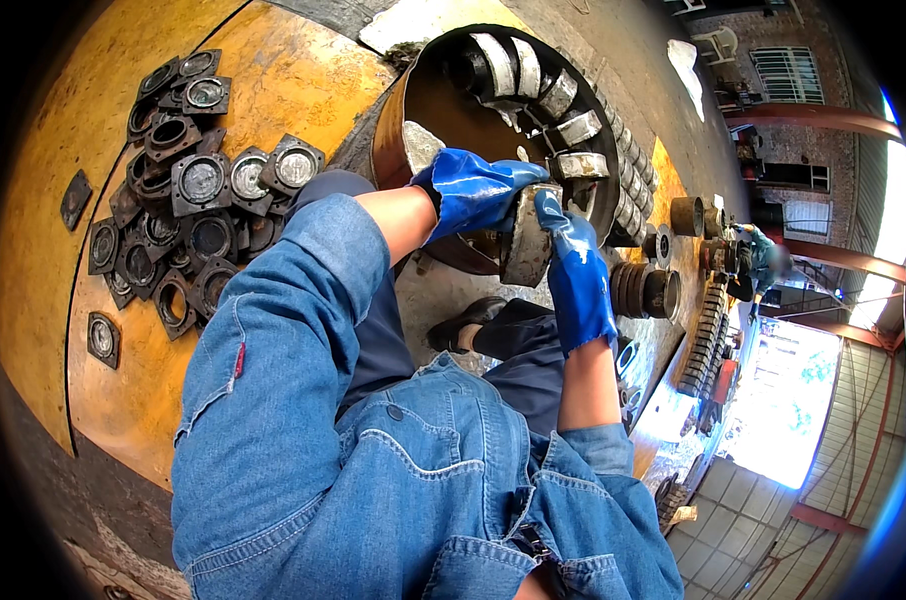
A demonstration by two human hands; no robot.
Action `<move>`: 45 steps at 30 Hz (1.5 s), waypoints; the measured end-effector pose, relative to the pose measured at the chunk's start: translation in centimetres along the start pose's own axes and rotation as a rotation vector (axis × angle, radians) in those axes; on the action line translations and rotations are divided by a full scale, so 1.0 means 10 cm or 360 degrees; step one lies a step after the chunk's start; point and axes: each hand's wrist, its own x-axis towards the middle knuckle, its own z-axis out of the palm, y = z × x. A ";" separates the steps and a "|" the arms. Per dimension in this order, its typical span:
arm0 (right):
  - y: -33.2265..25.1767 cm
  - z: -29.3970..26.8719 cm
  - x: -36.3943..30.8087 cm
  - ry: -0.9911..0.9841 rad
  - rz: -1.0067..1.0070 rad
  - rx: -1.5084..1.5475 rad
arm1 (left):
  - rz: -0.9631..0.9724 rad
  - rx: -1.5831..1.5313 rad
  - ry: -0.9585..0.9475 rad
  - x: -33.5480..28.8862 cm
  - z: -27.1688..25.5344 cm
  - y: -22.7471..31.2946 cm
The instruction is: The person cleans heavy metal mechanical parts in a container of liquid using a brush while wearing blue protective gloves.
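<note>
Both my hands wear blue rubber gloves and grip one grey metal cylinder block (526,245) between them. My left hand (473,190) wraps over its upper left side. From the right, my right hand (576,270) clasps it, fingers along its edge. The block hangs just in front of a rusty round drum (413,110), whose inner rim holds a curved row of similar metal pieces (558,100). My denim sleeves fill the lower middle of the view.
A pile of dark square metal plates with round holes (178,200) lies on the yellow floor (63,200) at left. Grooved metal rollers (645,290) and more parts line the right. Another person in a blue top (758,255) works farther right.
</note>
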 end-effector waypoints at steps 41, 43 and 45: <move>0.09 0.08 0.05 0.0139 -0.0057 0.0081 | 0.0048 -0.0010 0.0031 -0.05 0.07 0.06; 0.03 0.04 0.04 0.0041 0.0046 0.0105 | 0.0065 0.0025 0.0035 -0.06 0.07 0.07; 0.02 0.04 0.04 0.0015 0.0050 0.0111 | 0.0105 0.0096 0.0053 -0.06 0.06 0.07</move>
